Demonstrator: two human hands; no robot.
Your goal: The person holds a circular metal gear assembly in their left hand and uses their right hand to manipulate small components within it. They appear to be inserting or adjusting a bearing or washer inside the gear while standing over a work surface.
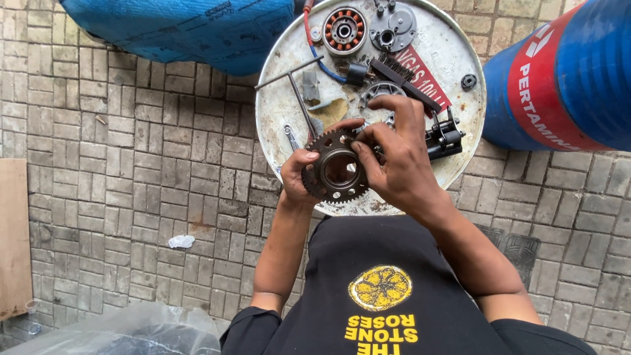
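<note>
A dark round toothed gear [336, 168] with a wide centre hole is held up over the near rim of a white drum lid [279, 105]. My left hand [297, 176] grips the gear's left edge. My right hand [394, 154] holds its right side, with fingers curled on its top edge. Behind the hands on the lid lie a copper-wound stator [344, 30], a grey round cover plate [393, 28], a black brush [402, 82], a T-handle wrench [297, 89] and a small black motor [444, 139].
The drum lid stands on grey brick paving [151, 164]. A blue drum with a red band [565, 72] lies at the right, and a blue tarp-covered object [184, 29] at the upper left. A wooden board [14, 236] and clear plastic sheeting [131, 332] sit at the left and lower left.
</note>
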